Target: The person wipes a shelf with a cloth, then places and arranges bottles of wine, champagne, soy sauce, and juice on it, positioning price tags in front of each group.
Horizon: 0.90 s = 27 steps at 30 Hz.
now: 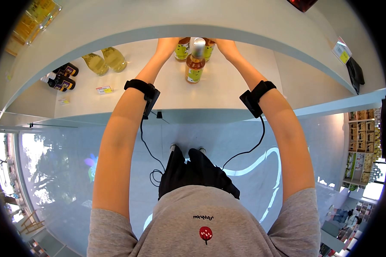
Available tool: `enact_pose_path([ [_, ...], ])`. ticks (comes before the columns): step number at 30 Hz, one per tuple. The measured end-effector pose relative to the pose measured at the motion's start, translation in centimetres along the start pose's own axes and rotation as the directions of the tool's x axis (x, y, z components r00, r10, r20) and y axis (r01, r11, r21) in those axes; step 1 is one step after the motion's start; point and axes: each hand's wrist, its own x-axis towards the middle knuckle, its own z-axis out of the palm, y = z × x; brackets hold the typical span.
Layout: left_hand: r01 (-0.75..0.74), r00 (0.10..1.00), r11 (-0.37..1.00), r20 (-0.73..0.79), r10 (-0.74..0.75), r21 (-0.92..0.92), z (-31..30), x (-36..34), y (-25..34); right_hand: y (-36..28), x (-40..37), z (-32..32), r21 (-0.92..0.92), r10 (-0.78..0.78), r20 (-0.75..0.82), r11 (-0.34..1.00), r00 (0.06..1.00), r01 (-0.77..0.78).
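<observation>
Lower white shelf (pixel 227 92): a tall amber glass bottle with a metal cap (pixel 195 60) stands at the centre. Behind it stand two amber glass bottles with green labels, the left rear bottle (pixel 182 48) and the right rear bottle (pixel 208 49). The left hand (pixel 166 44) is just beside the former and the right hand (pixel 227 48) just beside the latter, with the fingertips hidden under the upper white shelf (pixel 158 19). Well to the left are two pale yellow glass bottles (pixel 105 61), side by side. Further left is a cluster of small dark bottles (pixel 62 78). A small paper price card (pixel 104 90) lies in front, between the two groups.

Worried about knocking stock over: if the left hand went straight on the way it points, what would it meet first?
Likely the green-labelled back bottle right beside it. The left hand reaches deep under the upper shelf edge, which hides its fingers, so depth and contact are unclear.
</observation>
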Motion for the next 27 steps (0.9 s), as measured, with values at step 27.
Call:
enact_pose_path([
  [27,0.415,0.909,0.845,0.132,-0.394,-0.338,5.5,-15.9,-2.5,4.6,-13.4,8.6,0.213,0.18,-0.102,0.965,0.978,-0.155],
])
